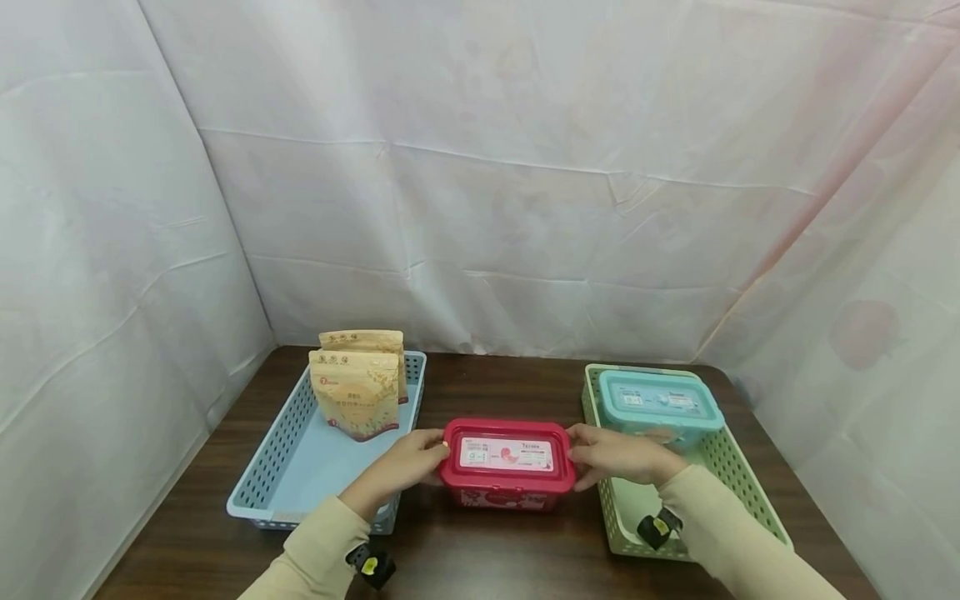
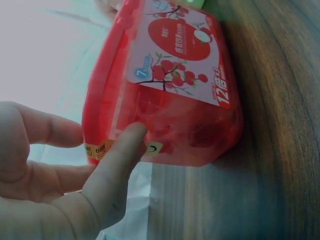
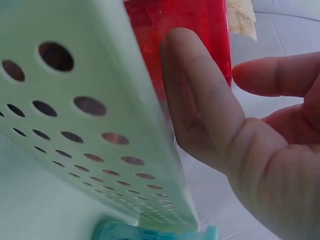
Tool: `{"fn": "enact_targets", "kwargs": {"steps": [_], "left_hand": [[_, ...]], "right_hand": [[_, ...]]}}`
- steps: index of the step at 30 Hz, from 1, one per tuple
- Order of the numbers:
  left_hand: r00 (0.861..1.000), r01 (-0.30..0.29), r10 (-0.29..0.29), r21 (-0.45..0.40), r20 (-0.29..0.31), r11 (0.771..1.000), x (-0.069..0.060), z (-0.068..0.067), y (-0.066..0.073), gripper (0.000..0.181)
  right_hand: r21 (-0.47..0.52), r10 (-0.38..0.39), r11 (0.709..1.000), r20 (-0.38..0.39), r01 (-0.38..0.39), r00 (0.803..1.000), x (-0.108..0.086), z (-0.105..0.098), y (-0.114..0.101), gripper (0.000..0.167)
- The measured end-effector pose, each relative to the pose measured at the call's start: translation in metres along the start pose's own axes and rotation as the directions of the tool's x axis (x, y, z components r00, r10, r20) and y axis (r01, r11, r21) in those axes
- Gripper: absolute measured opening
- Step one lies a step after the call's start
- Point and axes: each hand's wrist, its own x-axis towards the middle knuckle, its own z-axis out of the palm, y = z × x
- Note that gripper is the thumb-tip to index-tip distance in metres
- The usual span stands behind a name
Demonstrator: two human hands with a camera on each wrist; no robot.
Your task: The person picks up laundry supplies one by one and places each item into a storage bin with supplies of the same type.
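A red lidded plastic box [image 1: 506, 467] with a pink label on its lid stands at the middle of the dark wooden table. My left hand [image 1: 408, 458] grips its left end. In the left wrist view, one digit of that hand [image 2: 65, 185] presses the translucent side wall, while others meet the lid's edge. At the opposite end my right hand [image 1: 618, 454] holds the box, thumb and fingers on either side of the lid edge. From the right wrist, the hand [image 3: 240, 120] appears close beside the green basket's wall [image 3: 125, 100]. Whether the box's base touches the table cannot be told.
On the left, a blue basket [image 1: 262, 467] has two tan pouches [image 1: 356, 396] standing at its far end. A green basket [image 1: 750, 475] on the right contains a turquoise lidded box [image 1: 660, 400] at its far end. White cloth [image 1: 480, 208] hangs behind the table.
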Motion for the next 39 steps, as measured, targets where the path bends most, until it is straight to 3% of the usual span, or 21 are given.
{"fn": "enact_targets", "kwargs": {"steps": [9, 17, 21, 29, 39], "left_hand": [[0.999, 0.038, -0.039, -0.033, -0.025, 0.999, -0.003, -0.003, 0.002, 0.051], [0.997, -0.026, 0.022, -0.065, -0.070, 0.998, -0.009, -0.012, 0.011, 0.051], [0.993, -0.032, 0.020, -0.107, -0.112, 0.994, -0.010, -0.012, 0.011, 0.053], [0.976, -0.034, -0.031, -0.289, -0.215, 0.957, -0.011, -0.008, 0.011, 0.055], [0.973, -0.073, -0.016, -0.370, -0.231, 0.926, -0.010, -0.008, 0.016, 0.057]], "right_hand": [[0.017, -0.026, 1.000, 0.017, 0.026, 1.000, 0.000, 0.000, -0.003, 0.045], [0.067, -0.071, 0.995, -0.014, 0.072, 0.997, -0.003, -0.002, -0.006, 0.051], [0.116, -0.119, 0.985, -0.056, 0.125, 0.991, -0.006, -0.001, -0.007, 0.057], [0.196, -0.156, 0.962, -0.168, 0.189, 0.973, -0.013, 0.001, -0.009, 0.060], [0.234, -0.162, 0.948, -0.233, 0.217, 0.959, -0.024, -0.001, -0.016, 0.065]]}}
